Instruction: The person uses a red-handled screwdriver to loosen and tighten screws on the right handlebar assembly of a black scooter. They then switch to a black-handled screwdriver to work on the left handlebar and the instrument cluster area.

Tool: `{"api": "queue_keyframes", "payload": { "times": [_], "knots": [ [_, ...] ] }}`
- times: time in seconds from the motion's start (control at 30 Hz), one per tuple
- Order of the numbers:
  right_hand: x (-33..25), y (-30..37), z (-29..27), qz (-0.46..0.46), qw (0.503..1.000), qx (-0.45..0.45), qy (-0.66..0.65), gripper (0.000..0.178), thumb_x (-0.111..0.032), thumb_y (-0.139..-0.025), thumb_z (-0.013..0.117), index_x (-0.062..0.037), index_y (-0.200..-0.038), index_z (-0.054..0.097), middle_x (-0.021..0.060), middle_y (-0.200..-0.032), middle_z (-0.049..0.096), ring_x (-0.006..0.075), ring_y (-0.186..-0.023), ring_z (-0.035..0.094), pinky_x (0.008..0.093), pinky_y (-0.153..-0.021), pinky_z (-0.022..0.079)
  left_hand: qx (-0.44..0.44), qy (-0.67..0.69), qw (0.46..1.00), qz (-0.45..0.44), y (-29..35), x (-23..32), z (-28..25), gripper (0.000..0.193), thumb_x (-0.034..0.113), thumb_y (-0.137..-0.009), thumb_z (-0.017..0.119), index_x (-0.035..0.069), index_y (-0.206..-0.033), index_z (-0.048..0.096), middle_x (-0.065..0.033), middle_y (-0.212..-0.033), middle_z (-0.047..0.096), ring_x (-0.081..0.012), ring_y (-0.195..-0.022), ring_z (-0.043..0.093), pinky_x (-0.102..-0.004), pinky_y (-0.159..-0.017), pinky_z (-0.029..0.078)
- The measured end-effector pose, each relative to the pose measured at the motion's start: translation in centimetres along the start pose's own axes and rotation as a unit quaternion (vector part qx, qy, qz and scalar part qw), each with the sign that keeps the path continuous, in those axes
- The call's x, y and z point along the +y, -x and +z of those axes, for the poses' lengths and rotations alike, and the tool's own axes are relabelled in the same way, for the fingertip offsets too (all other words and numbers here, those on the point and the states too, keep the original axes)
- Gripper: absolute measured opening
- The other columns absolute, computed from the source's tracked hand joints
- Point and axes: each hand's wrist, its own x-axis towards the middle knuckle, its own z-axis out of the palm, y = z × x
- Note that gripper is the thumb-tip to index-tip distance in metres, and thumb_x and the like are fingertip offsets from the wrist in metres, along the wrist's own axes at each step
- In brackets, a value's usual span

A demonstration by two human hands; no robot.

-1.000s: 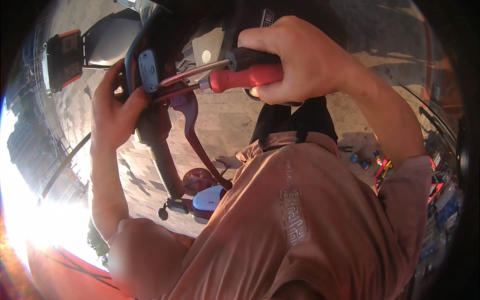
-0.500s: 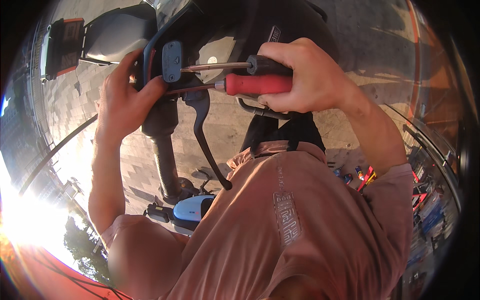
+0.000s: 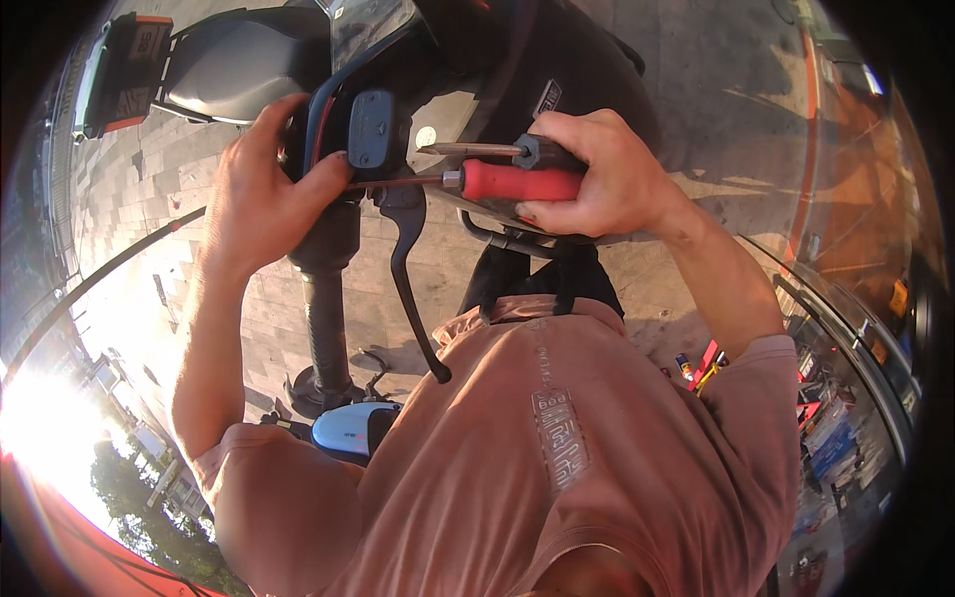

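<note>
In my closed right hand point(image 3: 619, 177) are two screwdrivers, one above the other. The red-handled screwdriver point(image 3: 517, 182) has its shaft pointing left into the handlebar housing, just below the brake fluid reservoir point(image 3: 371, 129); its tip is hidden by my left thumb. The black-handled screwdriver point(image 3: 545, 153) lies above it, its bare tip in the air to the right of the reservoir. My left hand point(image 3: 261, 204) grips the handlebar switch housing point(image 3: 323, 234) from the left, fingers behind it and thumb by the red screwdriver's shaft. A black brake lever point(image 3: 403, 264) runs down beside the ribbed handlebar grip point(image 3: 326, 318).
The scooter's dark front body point(image 3: 602, 85) lies beyond my right hand. A black seat point(image 3: 249, 75) and a box with orange trim point(image 3: 127, 75) are at the far left. Below the grip is a blue scooter point(image 3: 350, 430). Tools and packages point(image 3: 826, 438) sit at the right on the paving.
The black-handled screwdriver's tip has moved right, away from the reservoir's edge. The red one's shaft still reaches the housing, and my left hand keeps its hold. The view has shifted slightly.
</note>
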Motion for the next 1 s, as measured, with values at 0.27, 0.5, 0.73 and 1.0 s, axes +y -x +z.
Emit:
{"api": "queue_keyframes", "payload": {
  "times": [0.27,0.5,0.73,1.0],
  "knots": [
    [0.0,-0.3,0.1,0.015,1.000,-0.013,-0.012,0.041,-0.019,-0.063,0.084,0.0004,-0.091,0.061,0.0139,-0.065,0.058,0.0292,-0.056,0.060,0.0332,-0.055,0.046,0.002,0.073,0.997,-0.041,1.7,-0.7,0.0,0.068,0.020,-0.077,0.077,0.000,-0.137,0.051,-0.0148,-0.094,0.069,-0.0161,-0.071,0.066,-0.0291,-0.063,0.053],
    [-0.3,-1.8,0.5,0.127,0.988,-0.082,-0.024,0.039,-0.021,-0.064,0.084,-0.0028,-0.091,0.062,0.0109,-0.067,0.061,0.0269,-0.058,0.059,0.0339,-0.060,0.048,0.142,0.100,0.985,0.010,12.6,4.9,-0.9,0.064,0.025,-0.089,0.069,-0.002,-0.143,0.045,-0.0207,-0.137,0.056,-0.0279,-0.120,0.058,-0.0389,-0.100,0.044],
    [0.2,-1.7,0.5,0.049,0.997,-0.058,0.006,0.044,-0.030,-0.066,0.082,-0.0023,-0.094,0.063,0.0175,-0.079,0.067,0.0368,-0.073,0.065,0.0389,-0.066,0.051,-0.008,0.544,0.820,-0.177,13.5,9.4,14.9,0.067,0.033,-0.098,0.061,-0.003,-0.147,0.034,-0.0162,-0.135,0.052,-0.0206,-0.111,0.059,-0.0329,-0.090,0.050],
    [-0.4,-1.5,0.4,0.025,0.999,-0.026,-0.008,0.036,-0.025,-0.066,0.081,-0.0034,-0.089,0.063,0.0156,-0.078,0.065,0.0326,-0.067,0.063,0.0351,-0.064,0.050,0.228,0.670,0.693,-0.134,3.9,10.3,19.4,0.039,0.028,-0.102,0.055,-0.003,-0.126,0.055,-0.0097,-0.112,0.063,-0.0154,-0.101,0.058,-0.0301,-0.088,0.048]
  ]
}}
